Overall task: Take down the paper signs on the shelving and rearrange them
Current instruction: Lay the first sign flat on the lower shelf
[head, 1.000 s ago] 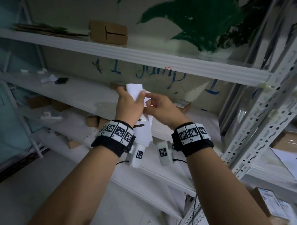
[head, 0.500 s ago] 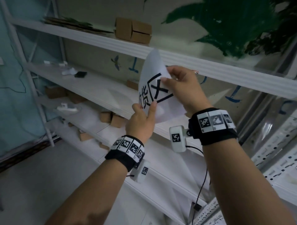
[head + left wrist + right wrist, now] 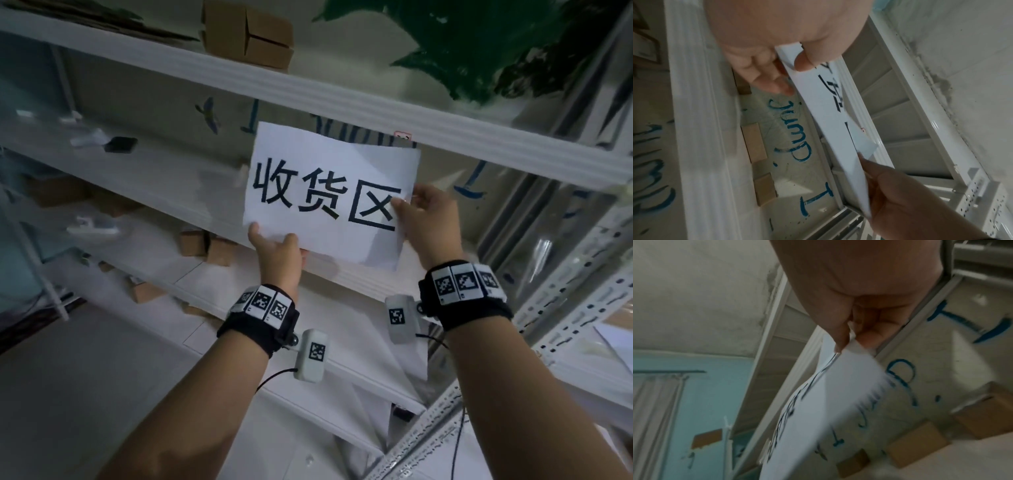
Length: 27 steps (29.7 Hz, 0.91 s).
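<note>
I have the paper sign (image 3: 329, 195) spread flat and facing me, lifted just under the front rail of the upper shelf (image 3: 342, 102), its top edge near or perhaps touching that rail. My left hand (image 3: 279, 255) pinches the sign's lower left edge, thumb on the printed face and fingers behind, which the left wrist view confirms. My right hand (image 3: 430, 222) pinches the right edge beside the last of the three black characters, thumb in front.

A small red-and-white tab (image 3: 402, 135) sits on the rail right above the sign's top right corner. It may be a clip or a magnet, but it is too small for me to say.

I judge this to be the re-hanging step: the sign is off its old spot and is being offered up to a new place on the rail. Next I need to level the top edge against the rail, hold it there with one hand, and free the other to fix it. The risk is that thin paper buckles or slips once only one hand holds it.

Cardboard boxes (image 3: 250, 37) rest on the shelf above the rail.
</note>
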Tool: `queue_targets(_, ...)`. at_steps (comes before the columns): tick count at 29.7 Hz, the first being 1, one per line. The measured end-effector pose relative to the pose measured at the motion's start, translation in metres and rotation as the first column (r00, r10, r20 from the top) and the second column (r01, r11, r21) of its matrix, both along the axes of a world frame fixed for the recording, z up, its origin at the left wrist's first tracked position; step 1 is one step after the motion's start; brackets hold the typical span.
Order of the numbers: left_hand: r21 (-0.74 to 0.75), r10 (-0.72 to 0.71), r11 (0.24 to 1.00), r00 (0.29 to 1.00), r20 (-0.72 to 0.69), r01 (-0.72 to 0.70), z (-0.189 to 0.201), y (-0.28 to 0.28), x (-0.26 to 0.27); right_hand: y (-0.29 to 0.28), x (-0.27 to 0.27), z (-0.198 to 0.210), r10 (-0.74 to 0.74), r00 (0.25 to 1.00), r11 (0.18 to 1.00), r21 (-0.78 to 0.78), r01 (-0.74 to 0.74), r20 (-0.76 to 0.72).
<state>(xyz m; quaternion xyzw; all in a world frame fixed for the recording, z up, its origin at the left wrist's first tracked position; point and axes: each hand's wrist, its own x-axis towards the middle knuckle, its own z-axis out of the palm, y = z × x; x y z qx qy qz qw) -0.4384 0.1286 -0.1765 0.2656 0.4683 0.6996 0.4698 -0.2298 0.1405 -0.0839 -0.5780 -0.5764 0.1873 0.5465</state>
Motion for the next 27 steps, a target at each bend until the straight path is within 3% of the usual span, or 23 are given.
queue_targets(3,0.096,0.066,0.994,0.997,-0.046,-0.061,-0.011,0.008,0.006,0.008,0.021,-0.027,-0.107,0.993,0.994,-0.007,0.107,0.047)
queue_targets(5,0.124,0.083,0.990,0.978,-0.190,-0.060,-0.021,0.015,0.012,0.013,0.033,-0.041,-0.146,0.989,0.989,0.001,0.146,0.038)
queue_targets(7,0.131,0.056,0.991,0.956,-0.289,-0.018,-0.032,0.023,0.020,0.019,0.044,-0.056,-0.175,0.984,0.985,0.008,0.175,0.030)
queue_targets(15,0.035,-0.103,0.991,0.912,-0.398,0.127,-0.064,0.062,0.057,0.060,0.094,-0.099,-0.160,0.987,0.985,-0.059,0.160,0.005)
queue_targets(23,-0.075,-0.185,0.982,0.793,-0.581,0.174,-0.096,0.107,0.077,0.127,0.126,-0.137,-0.245,0.969,0.928,-0.288,0.235,0.002)
queue_targets(27,-0.066,-0.119,0.993,0.700,-0.704,0.102,-0.108,0.116,0.078,0.144,0.130,-0.159,-0.265,0.963,0.862,-0.439,0.255,0.040)
